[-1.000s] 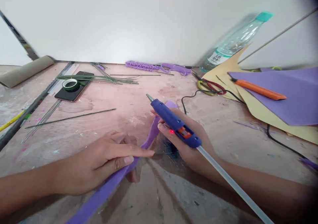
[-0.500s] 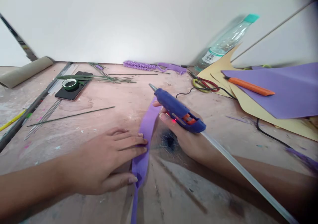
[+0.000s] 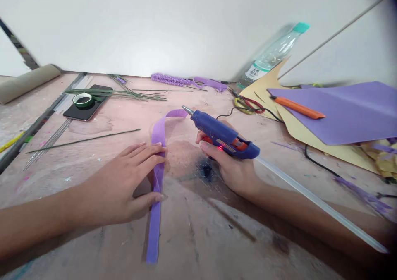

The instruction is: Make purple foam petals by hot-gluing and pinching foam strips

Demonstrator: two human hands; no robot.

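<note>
My left hand (image 3: 130, 180) holds a long purple strip (image 3: 159, 133) down on the table, fingertips and thumb on it. The strip's near end (image 3: 152, 242) lies flat towards me, while its far part curves right towards the nozzle of a blue hot glue gun (image 3: 217, 127). My right hand (image 3: 231, 164) is closed round the glue gun's handle, which the fingers partly hide. A small red light shows on the gun, and a long clear glue stick (image 3: 310, 199) sticks out of its back. Whether the nozzle touches the strip, I cannot tell.
At the left, green tape (image 3: 83, 100) and green stems (image 3: 124, 94) lie over a phone (image 3: 93, 108). Scissors (image 3: 248, 105), a leaning bottle (image 3: 269, 56), purple sheet (image 3: 347, 110) and orange cutter (image 3: 299, 107) are at the right. A black cord (image 3: 322, 164) runs there.
My left hand has shifted left with the strip. The strip's twisted near end now lies flatter, and its far part bends in a curve. The glue gun stays in my right hand.
</note>
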